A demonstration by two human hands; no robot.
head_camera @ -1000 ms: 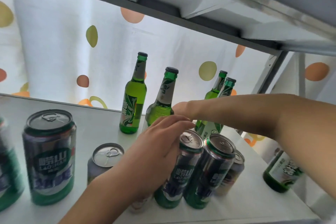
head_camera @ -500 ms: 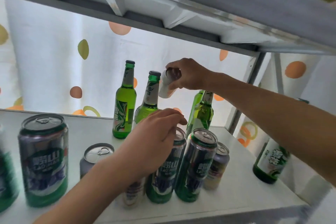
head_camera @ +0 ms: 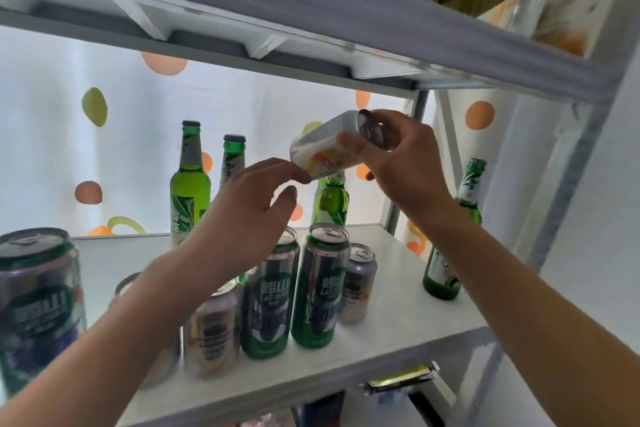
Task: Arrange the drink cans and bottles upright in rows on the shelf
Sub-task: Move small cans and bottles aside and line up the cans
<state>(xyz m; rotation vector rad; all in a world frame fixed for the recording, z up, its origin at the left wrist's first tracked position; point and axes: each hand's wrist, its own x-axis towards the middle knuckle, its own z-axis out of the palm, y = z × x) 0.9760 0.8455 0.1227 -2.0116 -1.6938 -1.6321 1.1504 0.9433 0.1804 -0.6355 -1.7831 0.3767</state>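
While the white can [head_camera: 323, 149] hangs tilted above the shelf [head_camera: 398, 315], its long axis nearly level, the right hand [head_camera: 401, 163] has its fingers clamped round its top end; the left hand [head_camera: 249, 208], fingers apart, touches its lower edge, over the upright cans [head_camera: 322, 288].

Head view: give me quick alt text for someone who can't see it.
The right hand holds a white can tilted on its side above the shelf, while the left hand reaches up, fingertips at its lower edge. Below stand upright green bottles and green-and-purple cans.
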